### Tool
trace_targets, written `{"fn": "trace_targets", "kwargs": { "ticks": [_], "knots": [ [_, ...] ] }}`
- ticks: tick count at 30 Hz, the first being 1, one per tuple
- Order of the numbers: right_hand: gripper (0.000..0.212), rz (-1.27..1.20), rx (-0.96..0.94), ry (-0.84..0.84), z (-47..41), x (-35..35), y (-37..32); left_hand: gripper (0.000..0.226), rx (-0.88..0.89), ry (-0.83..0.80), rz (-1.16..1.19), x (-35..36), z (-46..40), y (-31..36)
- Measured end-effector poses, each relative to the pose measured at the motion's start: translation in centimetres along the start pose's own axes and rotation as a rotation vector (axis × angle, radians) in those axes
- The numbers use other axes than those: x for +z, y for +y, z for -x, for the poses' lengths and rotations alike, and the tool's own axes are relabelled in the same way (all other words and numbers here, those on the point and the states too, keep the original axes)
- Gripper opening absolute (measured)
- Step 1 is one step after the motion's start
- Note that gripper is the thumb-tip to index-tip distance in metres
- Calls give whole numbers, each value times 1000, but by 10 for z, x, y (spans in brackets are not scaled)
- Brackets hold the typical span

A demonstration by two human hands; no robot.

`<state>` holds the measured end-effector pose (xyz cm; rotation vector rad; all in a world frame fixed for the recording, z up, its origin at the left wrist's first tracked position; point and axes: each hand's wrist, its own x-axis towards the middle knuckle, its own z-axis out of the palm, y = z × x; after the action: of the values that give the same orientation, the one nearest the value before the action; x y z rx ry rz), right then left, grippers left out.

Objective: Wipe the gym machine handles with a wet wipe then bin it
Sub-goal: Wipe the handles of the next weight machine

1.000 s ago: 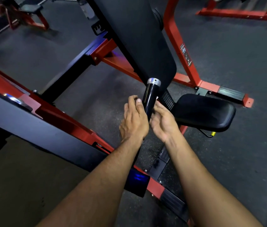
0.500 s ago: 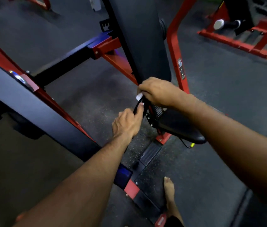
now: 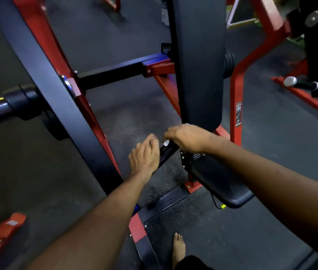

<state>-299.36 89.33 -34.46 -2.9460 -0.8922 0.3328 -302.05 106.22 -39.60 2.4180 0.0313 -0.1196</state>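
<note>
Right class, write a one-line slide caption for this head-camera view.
Both hands, left hand and right hand, grip the glossy black machine handle, a scrap of white wet wipe showing under the right.

The dark speckled rubber floor [image 3: 130, 121] carries the red machine frame [image 3: 236, 106], a ribbed black footplate [image 3: 170, 197] and one bare foot [image 3: 178, 248].

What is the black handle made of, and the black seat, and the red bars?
The glossy black handle looks like smooth plastic or coated metal, since it glints. The black padded seat seems vinyl-covered foam, with a soft rounded edge and dull sheen. The red frame bars look like painted steel: straight, hard-edged tubes.
</note>
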Motion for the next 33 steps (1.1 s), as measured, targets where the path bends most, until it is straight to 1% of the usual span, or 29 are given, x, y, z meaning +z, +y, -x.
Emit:
{"fn": "trace_targets", "kwargs": {
  "ticks": [1,3,6,8,10,12,15,17,18,20,21,23,25,27,30,33],
  "knots": [
    [19,45,3,0,1,-3,6,36,-14,19,5,0,0,0],
    [20,117,76,-22,-3,-12,12,42,-41,43,15,1,1,2],
    [35,185,191,-153,-19,-23,-2,46,-91,63,21,3,2,1],
    [45,208,188,-224,-28,-22,-16,40,-150,86,69,5,1,-6],
    [46,220,154,-247,-28,-15,-30,31,-198,114,113,8,0,-13],
    [45,215,82,-183,-20,-5,-29,32,-211,127,120,8,1,-15],
    [46,175,-74,-27,-4,3,-4,39,-225,150,140,6,2,-11],
    [44,234,-162,3,-1,0,16,40,-231,150,142,6,2,-10],
    [37,254,-170,-15,-1,-5,22,41,-230,151,142,7,2,-12],
    [22,263,-130,-45,-6,-13,29,43,-220,155,138,8,2,-12],
    [17,244,-88,-57,-9,-15,31,45,-214,155,136,8,2,-12],
    [19,160,9,-101,-15,-18,33,48,-201,154,140,8,1,-13],
    [22,49,68,-115,-16,-19,30,48,-191,152,137,8,0,-15],
    [21,-13,69,-86,-16,-15,23,47,-186,149,135,9,-1,-15],
    [25,-22,12,-19,-12,-5,10,45,-176,152,135,9,-2,-16],
    [22,-66,-19,61,-4,4,5,44,-164,162,144,8,-2,-15]
  ]
}}
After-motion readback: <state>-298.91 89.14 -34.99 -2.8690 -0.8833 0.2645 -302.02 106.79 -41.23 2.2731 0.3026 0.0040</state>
